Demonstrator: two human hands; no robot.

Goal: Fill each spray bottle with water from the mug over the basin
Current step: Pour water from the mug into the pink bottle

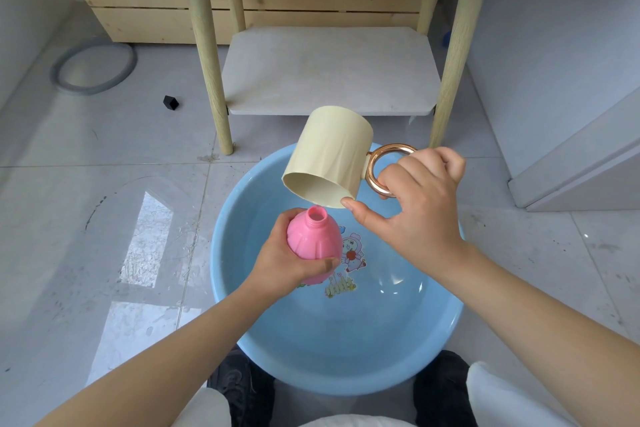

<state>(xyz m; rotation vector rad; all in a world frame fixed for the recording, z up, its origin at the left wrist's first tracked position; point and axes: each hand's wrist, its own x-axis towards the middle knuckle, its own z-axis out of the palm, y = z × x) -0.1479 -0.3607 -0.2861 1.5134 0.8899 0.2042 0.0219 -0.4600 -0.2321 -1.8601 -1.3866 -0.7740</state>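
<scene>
Fingers of the right hand [420, 205] curl through the glossy copper ring handle of a cream mug [329, 156], thumb against its rim; the smooth cylindrical mug is tipped steeply, mouth down toward the open threaded neck of a pink spray bottle [311, 239]. Left hand [287, 260] wraps the bottle's rounded, ribbed plastic body, holding it tilted over the round pale-blue plastic basin [242, 322] on the grey tiled floor; 1 cartoon sticker shows on the basin's bottom
</scene>
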